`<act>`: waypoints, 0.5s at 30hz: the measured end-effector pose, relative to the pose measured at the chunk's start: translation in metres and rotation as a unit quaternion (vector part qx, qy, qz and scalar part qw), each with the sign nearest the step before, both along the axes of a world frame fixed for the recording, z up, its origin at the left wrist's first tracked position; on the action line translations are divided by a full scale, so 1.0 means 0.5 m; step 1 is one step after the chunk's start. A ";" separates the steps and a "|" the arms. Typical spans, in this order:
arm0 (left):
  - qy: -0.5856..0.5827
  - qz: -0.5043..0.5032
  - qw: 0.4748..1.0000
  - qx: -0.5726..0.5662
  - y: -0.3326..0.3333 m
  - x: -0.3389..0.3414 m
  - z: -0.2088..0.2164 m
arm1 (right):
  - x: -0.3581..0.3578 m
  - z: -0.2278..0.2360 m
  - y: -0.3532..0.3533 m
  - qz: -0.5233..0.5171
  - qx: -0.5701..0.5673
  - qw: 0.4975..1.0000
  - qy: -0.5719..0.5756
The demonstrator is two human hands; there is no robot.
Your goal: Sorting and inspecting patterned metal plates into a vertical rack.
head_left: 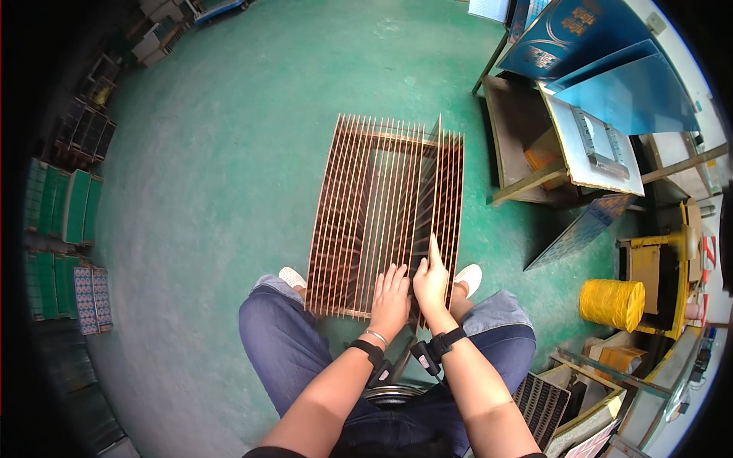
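Between my knees stands a rack (341, 311) filled with a row of thin, upright copper-coloured boards (347, 198). Their long edges run away from me, with narrow gaps between them. My left hand (391, 299) rests with outstretched fingers across the near ends of the boards, right of the middle. Just beside it, my right hand (432, 281) is closed at the near end of one board (437, 183), its index finger laid along the board's side. That board rises higher than its neighbours at the far end. My right palm and some fingertips are hidden.
At the right, a wooden table (527, 183) bears a white panel and large blue sheets (611, 84). A patterned board (576, 233) leans below it, behind a yellow wrapped drum (612, 304). Stacked green boxes (80, 206) line the left side. Green floor (206, 191) surrounds the rack.
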State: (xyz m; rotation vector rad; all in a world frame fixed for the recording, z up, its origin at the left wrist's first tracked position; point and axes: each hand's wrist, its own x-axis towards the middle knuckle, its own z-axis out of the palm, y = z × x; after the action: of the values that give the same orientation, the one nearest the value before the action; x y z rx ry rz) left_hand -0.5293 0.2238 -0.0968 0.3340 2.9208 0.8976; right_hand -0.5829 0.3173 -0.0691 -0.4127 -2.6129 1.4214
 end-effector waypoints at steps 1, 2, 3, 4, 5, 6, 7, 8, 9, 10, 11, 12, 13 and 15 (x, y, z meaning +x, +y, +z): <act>0.009 -0.004 1.000 0.012 0.015 -0.003 0.000 | 0.009 -0.047 0.024 0.019 0.034 0.998 0.049; 0.016 -0.004 1.000 0.021 0.023 -0.004 -0.002 | 0.020 -0.081 0.042 0.042 0.066 0.992 0.096; 0.027 0.007 1.000 0.013 0.007 0.001 -0.010 | 0.034 -0.044 0.029 0.056 0.006 0.998 -0.024; 0.025 0.011 1.000 0.010 -0.002 0.001 -0.011 | 0.049 -0.007 0.027 0.063 -0.012 0.993 -0.103; 0.020 0.009 1.000 0.008 -0.005 -0.001 -0.010 | 0.070 -0.010 0.038 0.068 -0.028 0.996 -0.055; 0.015 0.006 1.000 0.007 -0.006 -0.002 -0.008 | 0.096 -0.011 0.055 0.073 -0.043 0.996 -0.007; 0.009 0.003 1.000 0.006 -0.008 0.000 -0.007 | 0.125 -0.007 0.076 0.077 -0.056 0.995 -0.037; 0.008 0.004 1.000 0.006 -0.012 0.001 -0.007 | 0.154 0.000 0.096 0.082 -0.069 0.992 -0.067; 0.008 -0.011 1.000 -0.028 -0.013 0.001 -0.004 | 0.179 0.021 0.109 0.078 -0.089 0.991 -0.065; 0.007 -0.029 0.998 -0.060 -0.008 0.000 -0.004 | 0.202 0.035 0.123 0.074 -0.086 0.991 -0.066; 0.031 -0.015 0.998 -0.052 -0.003 0.002 -0.016 | 0.226 0.047 0.135 0.070 -0.103 0.987 -0.097; 0.034 -0.017 0.998 -0.050 0.000 0.003 -0.020 | 0.245 0.057 0.144 0.068 -0.119 0.983 -0.126; 0.028 -0.009 0.999 -0.030 0.000 0.004 -0.022 | 0.260 0.065 0.151 0.066 -0.118 0.983 -0.123; 0.030 0.007 0.999 0.024 -0.003 0.007 -0.022 | 0.282 0.077 0.157 0.071 -0.125 0.981 -0.133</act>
State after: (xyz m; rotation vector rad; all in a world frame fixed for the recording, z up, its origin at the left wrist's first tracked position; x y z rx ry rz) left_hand -0.5259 0.2224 -0.1080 0.3508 2.9633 0.9776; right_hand -0.4420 0.3956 -0.0307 -0.4846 -2.7214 1.8710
